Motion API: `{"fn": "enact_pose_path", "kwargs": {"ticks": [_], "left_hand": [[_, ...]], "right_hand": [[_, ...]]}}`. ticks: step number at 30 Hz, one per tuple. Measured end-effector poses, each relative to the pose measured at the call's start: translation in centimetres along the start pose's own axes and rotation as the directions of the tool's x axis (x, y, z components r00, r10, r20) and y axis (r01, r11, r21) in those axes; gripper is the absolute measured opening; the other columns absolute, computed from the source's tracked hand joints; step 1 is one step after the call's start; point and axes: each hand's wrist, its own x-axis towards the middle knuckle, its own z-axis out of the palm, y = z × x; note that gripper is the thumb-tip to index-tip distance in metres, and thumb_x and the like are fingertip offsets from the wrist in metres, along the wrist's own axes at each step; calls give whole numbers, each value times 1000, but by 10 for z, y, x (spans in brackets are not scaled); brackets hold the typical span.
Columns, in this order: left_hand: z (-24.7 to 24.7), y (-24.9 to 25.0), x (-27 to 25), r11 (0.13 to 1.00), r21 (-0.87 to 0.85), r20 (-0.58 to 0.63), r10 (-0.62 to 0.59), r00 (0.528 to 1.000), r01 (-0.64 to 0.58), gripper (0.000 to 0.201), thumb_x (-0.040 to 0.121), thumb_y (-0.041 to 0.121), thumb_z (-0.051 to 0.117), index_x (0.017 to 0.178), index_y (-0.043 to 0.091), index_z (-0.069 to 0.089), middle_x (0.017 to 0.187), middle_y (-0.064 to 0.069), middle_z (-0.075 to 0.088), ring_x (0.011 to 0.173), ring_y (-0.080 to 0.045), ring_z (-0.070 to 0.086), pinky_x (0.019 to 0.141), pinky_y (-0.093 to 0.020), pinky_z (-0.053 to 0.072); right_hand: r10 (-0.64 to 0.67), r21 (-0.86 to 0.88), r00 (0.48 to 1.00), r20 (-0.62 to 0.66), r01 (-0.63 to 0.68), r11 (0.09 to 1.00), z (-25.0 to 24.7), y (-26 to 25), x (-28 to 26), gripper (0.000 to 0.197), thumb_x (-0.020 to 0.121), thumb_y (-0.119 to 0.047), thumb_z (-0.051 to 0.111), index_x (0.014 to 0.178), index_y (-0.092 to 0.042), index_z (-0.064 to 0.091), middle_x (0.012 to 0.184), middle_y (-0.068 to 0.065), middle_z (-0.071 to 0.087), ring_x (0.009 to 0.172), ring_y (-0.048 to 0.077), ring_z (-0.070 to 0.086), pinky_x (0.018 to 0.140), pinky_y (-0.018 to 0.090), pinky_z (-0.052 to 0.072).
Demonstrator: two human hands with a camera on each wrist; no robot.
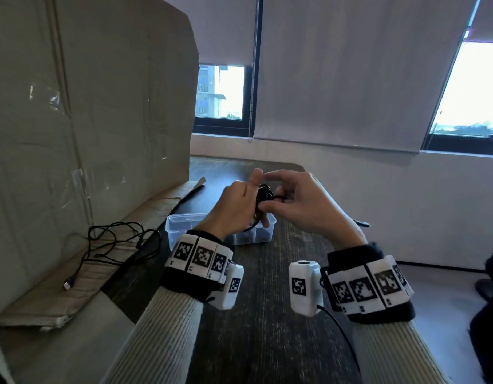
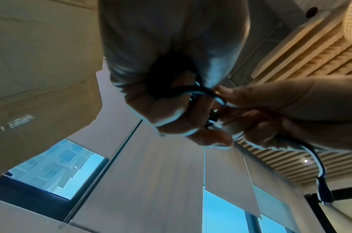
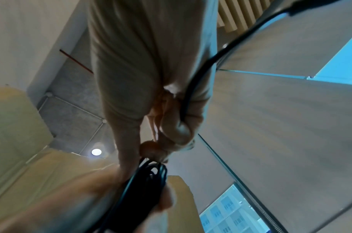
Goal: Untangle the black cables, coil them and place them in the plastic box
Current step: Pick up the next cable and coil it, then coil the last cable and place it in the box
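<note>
Above the clear plastic box (image 1: 181,218), both hands work on one black cable coil (image 1: 264,193). My left hand (image 1: 237,203) grips the bundle in its curled fingers, thumb up; the left wrist view shows the coil (image 2: 171,93) inside the fist. My right hand (image 1: 303,200) pinches a loose strand of the same cable (image 3: 188,97) beside the coil (image 3: 149,181). The free end with its plug (image 1: 363,224) trails to the right of that hand. A second black cable (image 1: 115,245) lies tangled on the cardboard flap to the left, its USB plug (image 1: 67,285) nearest me.
A tall sheet of cardboard (image 1: 87,106) stands along the left, with a flap (image 1: 59,309) flat on the dark wooden table (image 1: 267,314). Dark items lie inside the box (image 1: 250,236). Windows with blinds are behind. A dark shoe (image 1: 486,286) shows at the right.
</note>
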Motion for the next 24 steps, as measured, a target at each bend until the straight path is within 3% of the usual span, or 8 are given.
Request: {"fn": "enact_pose_path", "kwargs": {"ticks": [1,3,5,9,12,15,19,24], "left_hand": [[0,0,-2,999,-30,68,-9,998,11,73,102,45,16,49,13,55,35,4,53,39,-6,51,50,-7,39],[-2,-1,-4,990,-131,192,-18,981,44,81,99,52,13,61,2,64,40,-2,56,42,-18,50,49,-20,41],[-3,0,-4,989,-141,254,-17,967,55,85,98,53,12,74,-6,68,42,-1,54,43,-17,49,47,-22,40],[3,6,-4,977,-199,292,-15,956,76,83,97,54,10,85,-6,66,46,5,46,43,-8,42,47,-15,40],[6,7,-5,946,-287,324,-51,945,150,71,96,55,10,84,3,58,53,-1,49,51,-16,58,47,-19,48],[5,7,-4,928,-305,295,-120,948,213,74,93,62,11,91,8,61,60,-3,60,54,-19,65,50,-26,52],[4,6,-1,930,-222,211,-247,946,293,82,94,63,6,81,6,64,53,1,62,42,-12,53,42,-17,39],[11,7,0,959,-200,45,-194,980,199,71,102,47,17,62,7,60,36,4,49,32,-4,41,39,-15,34]], "right_hand": [[6,-12,1000,7,-6,1000,-1,2,0,51,73,-27,81,120,-16,65,67,-8,65,60,2,58,73,27,48],[2,-28,1000,29,-1,1000,-5,5,-1,40,68,-34,83,105,-21,74,77,-8,68,72,6,65,79,31,54],[-28,-16,999,39,29,999,-10,0,-5,22,70,-29,84,90,-25,78,80,-11,68,79,7,68,81,28,55],[-94,-56,994,-63,90,994,-15,-2,-6,4,74,-28,80,78,-28,78,75,-8,71,71,3,66,69,13,46],[-121,-91,987,-108,112,990,-14,0,-5,4,74,-26,81,78,-26,79,74,-4,71,69,7,64,64,10,42],[-159,-107,975,-153,144,984,-16,-1,-5,6,75,-23,80,80,-21,80,75,-4,70,69,8,65,64,9,44],[-210,-115,953,-218,189,975,-21,-4,-5,4,76,-20,79,79,-18,80,74,-5,70,69,8,64,64,13,47],[-240,-116,947,-215,219,969,-22,-5,-5,6,78,-22,79,82,-18,79,75,-6,69,70,8,65,66,15,49]]}}
